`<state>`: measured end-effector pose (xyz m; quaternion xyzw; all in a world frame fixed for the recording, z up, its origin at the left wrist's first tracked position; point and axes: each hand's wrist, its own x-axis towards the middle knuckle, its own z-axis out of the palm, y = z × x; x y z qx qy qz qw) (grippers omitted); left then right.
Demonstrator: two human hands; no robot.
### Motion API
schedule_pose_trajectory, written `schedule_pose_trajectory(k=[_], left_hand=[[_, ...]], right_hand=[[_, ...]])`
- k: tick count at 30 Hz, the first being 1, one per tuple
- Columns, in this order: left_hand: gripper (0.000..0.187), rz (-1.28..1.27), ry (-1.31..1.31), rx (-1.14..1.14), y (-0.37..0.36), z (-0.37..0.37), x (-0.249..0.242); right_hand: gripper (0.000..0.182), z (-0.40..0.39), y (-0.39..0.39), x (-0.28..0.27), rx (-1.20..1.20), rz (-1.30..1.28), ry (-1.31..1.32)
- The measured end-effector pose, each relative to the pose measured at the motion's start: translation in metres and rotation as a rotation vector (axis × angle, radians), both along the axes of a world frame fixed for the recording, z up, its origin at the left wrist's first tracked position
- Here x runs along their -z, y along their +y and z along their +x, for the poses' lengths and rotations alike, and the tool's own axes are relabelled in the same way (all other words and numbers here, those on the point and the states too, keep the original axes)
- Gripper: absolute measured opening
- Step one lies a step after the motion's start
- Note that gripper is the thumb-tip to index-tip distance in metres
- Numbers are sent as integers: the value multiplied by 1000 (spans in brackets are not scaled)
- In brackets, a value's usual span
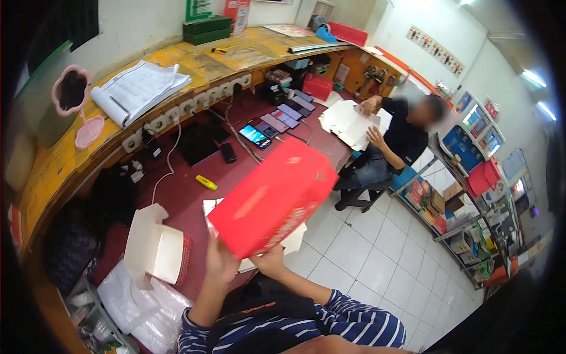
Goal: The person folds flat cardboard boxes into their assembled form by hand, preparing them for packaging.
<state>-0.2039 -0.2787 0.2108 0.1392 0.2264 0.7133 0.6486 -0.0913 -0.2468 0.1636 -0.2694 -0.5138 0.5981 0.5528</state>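
A red cardboard box (274,194) with pale lettering along its side is lifted and tilted above the near edge of the desk. My left hand (221,262) grips its lower left corner, and my right hand (270,262) holds the bottom edge close by. The box partly covers the fingers of both hands. Beneath it, white card sheets (293,241) stick out over the desk edge. To the left of my left hand stands an open white-lined box (165,253) with a red side, its flap raised.
A maroon desktop (194,168) holds a yellow highlighter (206,182), a lit phone (254,136) and several other phones (288,112). Clear plastic wrapping (138,301) lies at lower left. Across the desk, a seated person (407,130) handles white card (354,125). Metal shelves (454,206) stand right.
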Motion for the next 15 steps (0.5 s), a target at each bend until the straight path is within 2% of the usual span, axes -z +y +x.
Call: schedule_pose_trajectory(k=[2, 3, 4, 5, 6, 7, 8, 10, 12, 14, 15], left_hand=[[46, -71, -200, 74, -1, -15, -10], [46, -67, -200, 86, 0, -27, -1], [46, -75, -105, 98, 0, -42, 17], [47, -83, -9, 106, -2, -57, 30], [47, -79, -7, 106, -6, -72, 36], [47, -25, 286, 158, -10, -87, 42], [47, 29, 579, 208, -11, -95, 44], [52, 2, 600, 209, -14, -97, 38], [57, 166, 352, -66, -19, -88, 42], [51, 197, 292, 19, -18, -70, 43], [45, 221, 228, 108, -18, -57, 44]], right_hand=[[25, 10, 16, -3, -119, 680, -492], [29, 17, 19, -12, -177, 681, -555], [29, 28, 18, -9, -121, 440, -571], [29, 45, 24, -10, -117, 443, -570], [27, 62, 33, -27, -341, -168, 15], [26, 74, 41, -39, -531, -777, 615], [26, 83, 48, -40, -531, -775, 616], [29, 89, 62, -44, -579, -174, -204], [30, 74, 53, -46, -504, -175, -226], [27, 55, 44, -46, -311, -431, 178], [25, 42, 38, -46, -218, -437, 205]])
